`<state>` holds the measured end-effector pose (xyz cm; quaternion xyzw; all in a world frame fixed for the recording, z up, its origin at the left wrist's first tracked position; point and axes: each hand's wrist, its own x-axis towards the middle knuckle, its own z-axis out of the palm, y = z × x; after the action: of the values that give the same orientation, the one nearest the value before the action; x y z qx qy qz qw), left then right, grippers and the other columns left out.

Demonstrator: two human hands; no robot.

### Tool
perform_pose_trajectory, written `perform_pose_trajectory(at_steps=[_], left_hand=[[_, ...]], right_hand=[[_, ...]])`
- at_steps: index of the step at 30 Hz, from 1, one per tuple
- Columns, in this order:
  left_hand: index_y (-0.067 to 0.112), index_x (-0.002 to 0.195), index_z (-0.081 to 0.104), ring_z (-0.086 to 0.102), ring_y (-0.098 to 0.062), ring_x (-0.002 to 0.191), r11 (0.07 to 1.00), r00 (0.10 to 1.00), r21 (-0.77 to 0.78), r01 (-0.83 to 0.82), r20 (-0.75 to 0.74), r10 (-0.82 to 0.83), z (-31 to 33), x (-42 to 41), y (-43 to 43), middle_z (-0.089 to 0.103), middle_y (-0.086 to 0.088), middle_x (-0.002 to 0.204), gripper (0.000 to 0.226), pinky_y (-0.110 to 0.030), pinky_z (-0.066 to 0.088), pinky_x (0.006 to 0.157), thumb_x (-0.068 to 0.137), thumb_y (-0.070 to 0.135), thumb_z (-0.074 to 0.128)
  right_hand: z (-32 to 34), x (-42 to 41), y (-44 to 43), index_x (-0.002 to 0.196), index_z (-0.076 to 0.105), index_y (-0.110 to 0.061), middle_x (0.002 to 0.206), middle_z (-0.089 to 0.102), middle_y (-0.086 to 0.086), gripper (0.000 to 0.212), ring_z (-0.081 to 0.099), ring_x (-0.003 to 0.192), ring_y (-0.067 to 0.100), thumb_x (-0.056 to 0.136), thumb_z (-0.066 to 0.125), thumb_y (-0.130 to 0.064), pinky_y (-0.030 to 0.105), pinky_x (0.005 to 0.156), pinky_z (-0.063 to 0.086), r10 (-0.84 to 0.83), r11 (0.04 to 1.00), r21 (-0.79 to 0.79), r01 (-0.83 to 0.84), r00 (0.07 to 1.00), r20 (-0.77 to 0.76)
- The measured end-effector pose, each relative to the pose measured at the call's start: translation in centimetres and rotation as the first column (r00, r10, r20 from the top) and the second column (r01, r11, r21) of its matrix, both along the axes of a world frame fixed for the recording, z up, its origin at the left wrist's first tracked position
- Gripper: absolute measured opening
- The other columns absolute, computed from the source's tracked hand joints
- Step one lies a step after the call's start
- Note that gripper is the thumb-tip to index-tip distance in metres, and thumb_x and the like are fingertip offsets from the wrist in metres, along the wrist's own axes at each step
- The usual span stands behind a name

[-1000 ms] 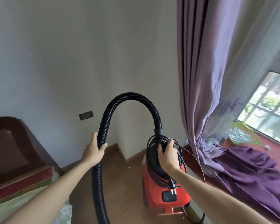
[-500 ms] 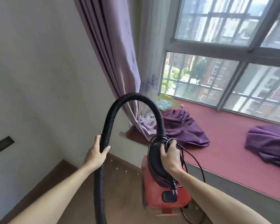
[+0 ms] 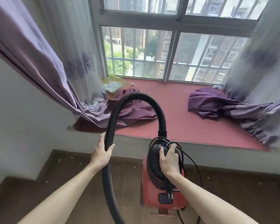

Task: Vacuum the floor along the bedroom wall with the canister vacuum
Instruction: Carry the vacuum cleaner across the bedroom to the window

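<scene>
A red canister vacuum (image 3: 152, 193) with a black top hangs above the brown wooden floor (image 3: 74, 188). My right hand (image 3: 168, 160) grips its black carry handle, where a black power cord (image 3: 189, 160) is coiled. A ribbed black hose (image 3: 136, 97) arches up from the canister's top and drops down on the left. My left hand (image 3: 103, 152) holds that hose partway down. The hose's lower end runs out of view at the bottom. Pale specks of debris lie on the floor along the white wall (image 3: 23, 126).
A red bay-window ledge (image 3: 184, 126) stands straight ahead at waist height, with purple curtains (image 3: 39, 62) bunched on it at both sides. A greenish packet (image 3: 113, 84) lies in its left corner. The white wall steps out at the lower left.
The view has swung right, from the wall and bed corner to the bay window. Both hands keep the same hold on hose and canister.
</scene>
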<state>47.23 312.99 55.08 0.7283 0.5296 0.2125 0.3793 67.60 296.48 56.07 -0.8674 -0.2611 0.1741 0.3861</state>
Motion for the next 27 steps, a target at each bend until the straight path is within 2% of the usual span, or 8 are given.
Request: perform_pose_trajectory(at_steps=[3,9,15,22,27], left_hand=[[0.031,0.140,0.033,0.066,-0.034,0.092,0.999,1.000,-0.039,-0.015,-0.007,0.015,-2.4,3.4,-3.3,0.066,0.001,0.103,0.057,-0.036,0.047,0.080,0.093,0.025,0.064],[0.038,0.141,0.028,0.065,-0.038,0.096,0.992,0.994,-0.093,-0.086,-0.081,0.079,-8.6,7.7,-7.8,0.070,-0.006,0.108,0.059,-0.041,0.051,0.086,0.093,0.029,0.062],[0.038,0.144,0.028,0.065,-0.039,0.099,0.989,0.979,-0.113,-0.098,-0.187,0.076,-15.8,9.5,-11.5,0.068,-0.002,0.116,0.060,-0.042,0.049,0.085,0.095,0.027,0.061],[0.035,0.146,0.026,0.065,-0.038,0.099,0.990,0.952,-0.138,-0.042,-0.305,-0.002,-26.5,9.7,-13.9,0.068,-0.005,0.117,0.063,-0.043,0.049,0.082,0.095,0.026,0.060],[0.036,0.146,0.025,0.064,-0.038,0.099,0.982,0.941,-0.187,-0.017,-0.334,-0.048,-34.9,10.0,-14.9,0.068,-0.006,0.114,0.064,-0.044,0.048,0.084,0.094,0.025,0.061]], right_hand=[[-2.6,2.1,-2.5,0.110,0.032,-0.011,0.073,0.062,0.010,0.030,0.062,0.068,0.033,0.100,0.047,-0.035,0.041,0.065,0.050,-0.019,0.999,-0.030,0.018,0.999,-0.038],[-8.9,4.3,-7.0,0.110,0.035,-0.012,0.070,0.060,0.006,0.027,0.054,0.057,0.017,0.101,0.048,-0.033,0.038,0.058,0.043,-0.035,0.995,-0.095,0.025,0.994,-0.104],[-16.9,5.2,-10.0,0.110,0.036,-0.013,0.071,0.062,0.008,0.026,0.061,0.062,0.023,0.100,0.048,-0.034,0.043,0.061,0.052,-0.119,0.984,-0.158,0.088,0.974,-0.195],[-27.2,5.0,-12.4,0.106,0.037,-0.014,0.065,0.057,0.002,0.022,0.056,0.057,0.013,0.100,0.050,-0.032,0.033,0.057,0.037,-0.186,0.971,-0.191,0.142,0.952,-0.241],[-36.0,4.6,-13.4,0.104,0.035,-0.015,0.069,0.058,0.007,0.023,0.057,0.064,0.025,0.100,0.050,-0.032,0.037,0.062,0.041,-0.237,0.958,-0.221,0.180,0.934,-0.266]])
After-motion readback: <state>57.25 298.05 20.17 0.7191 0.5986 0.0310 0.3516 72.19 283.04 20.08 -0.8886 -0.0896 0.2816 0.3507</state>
